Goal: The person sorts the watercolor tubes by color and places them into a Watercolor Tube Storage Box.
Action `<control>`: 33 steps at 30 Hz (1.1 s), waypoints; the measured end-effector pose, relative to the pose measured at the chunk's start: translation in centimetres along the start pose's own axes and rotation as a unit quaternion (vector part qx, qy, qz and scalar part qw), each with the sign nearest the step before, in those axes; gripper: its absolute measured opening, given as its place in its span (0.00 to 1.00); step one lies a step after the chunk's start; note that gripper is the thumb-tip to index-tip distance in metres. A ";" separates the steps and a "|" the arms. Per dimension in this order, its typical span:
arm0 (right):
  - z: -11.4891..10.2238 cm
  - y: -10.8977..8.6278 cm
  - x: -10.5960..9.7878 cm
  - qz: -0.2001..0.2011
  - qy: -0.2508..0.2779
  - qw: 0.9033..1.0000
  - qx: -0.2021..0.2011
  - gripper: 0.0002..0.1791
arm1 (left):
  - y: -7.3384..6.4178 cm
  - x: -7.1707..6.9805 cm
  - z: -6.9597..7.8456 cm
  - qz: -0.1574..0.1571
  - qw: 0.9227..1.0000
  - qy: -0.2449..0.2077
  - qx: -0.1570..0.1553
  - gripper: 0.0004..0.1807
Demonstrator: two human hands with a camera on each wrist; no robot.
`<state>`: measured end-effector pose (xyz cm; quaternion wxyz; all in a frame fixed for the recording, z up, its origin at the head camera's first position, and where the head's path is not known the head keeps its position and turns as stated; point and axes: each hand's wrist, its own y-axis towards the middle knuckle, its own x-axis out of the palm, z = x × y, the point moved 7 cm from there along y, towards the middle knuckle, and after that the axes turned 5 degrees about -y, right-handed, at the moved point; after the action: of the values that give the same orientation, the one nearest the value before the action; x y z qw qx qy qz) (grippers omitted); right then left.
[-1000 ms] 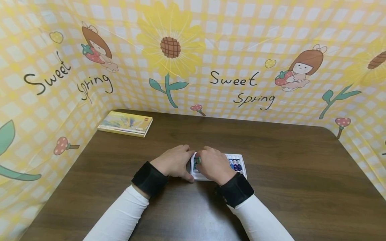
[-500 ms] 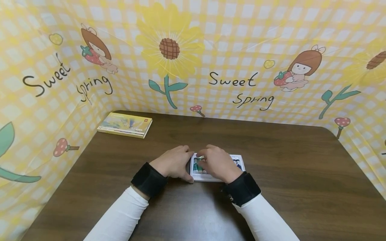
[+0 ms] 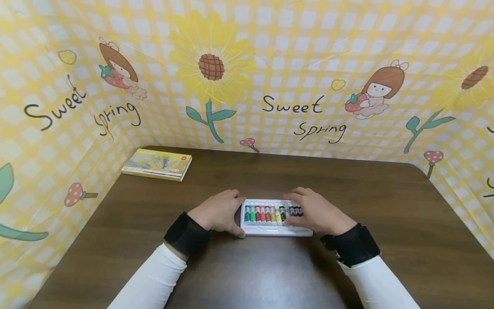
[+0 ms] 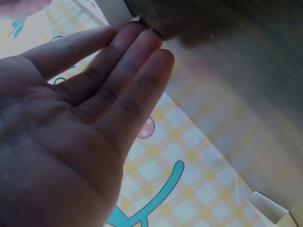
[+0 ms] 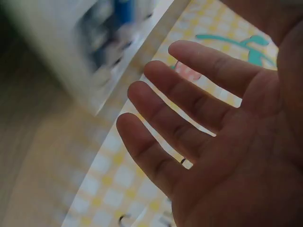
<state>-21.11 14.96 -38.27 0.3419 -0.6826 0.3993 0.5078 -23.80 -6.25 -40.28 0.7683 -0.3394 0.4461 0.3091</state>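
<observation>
A shallow white tray (image 3: 278,231) lies on the table, holding a row of small paint tubes (image 3: 263,213) in green, red, yellow and dark colours. My left hand (image 3: 218,212) is at its left end, thumb by the near corner and fingers by the far one. In the left wrist view those fingers (image 4: 109,94) are straight, their tips right at the white tray. Over the tray's right end spreads my right hand (image 3: 320,212), hiding some of the tubes. The right wrist view shows its fingers (image 5: 161,118) straight, apart, with nothing held.
A flat yellow box (image 3: 156,164) with a printed picture lies at the table's back left corner. Yellow checked cloth (image 3: 247,86) hangs along the back and both sides of the brown wooden table (image 3: 247,266).
My right hand has moved from the tray's left end to its right end and spread its fingers, uncovering the tubes on the left. My left hand stays at the tray's left end.
</observation>
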 end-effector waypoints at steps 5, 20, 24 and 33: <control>3.0 -1.5 -0.1 -0.005 0.001 0.999 0.032 0.45 | 0.0 0.1 0.0 0.001 1.000 0.003 -0.005 0.53; 5.5 -2.5 1.4 -0.076 0.039 0.995 0.047 0.61 | 0.0 0.2 -0.3 0.000 1.000 0.004 -0.005 0.54; 5.5 -2.3 1.5 -0.077 0.047 0.995 0.043 0.59 | -0.2 0.3 -0.4 0.001 1.000 -0.001 -0.012 0.54; 5.6 -2.5 1.4 -0.072 0.046 0.995 0.044 0.58 | -0.8 -1.1 -2.4 -0.002 1.000 -0.009 0.022 0.59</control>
<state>-21.03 20.68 -40.89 0.3885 -0.7166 0.3865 0.4316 -24.75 -8.82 -39.99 0.7801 -0.3209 0.4453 0.3003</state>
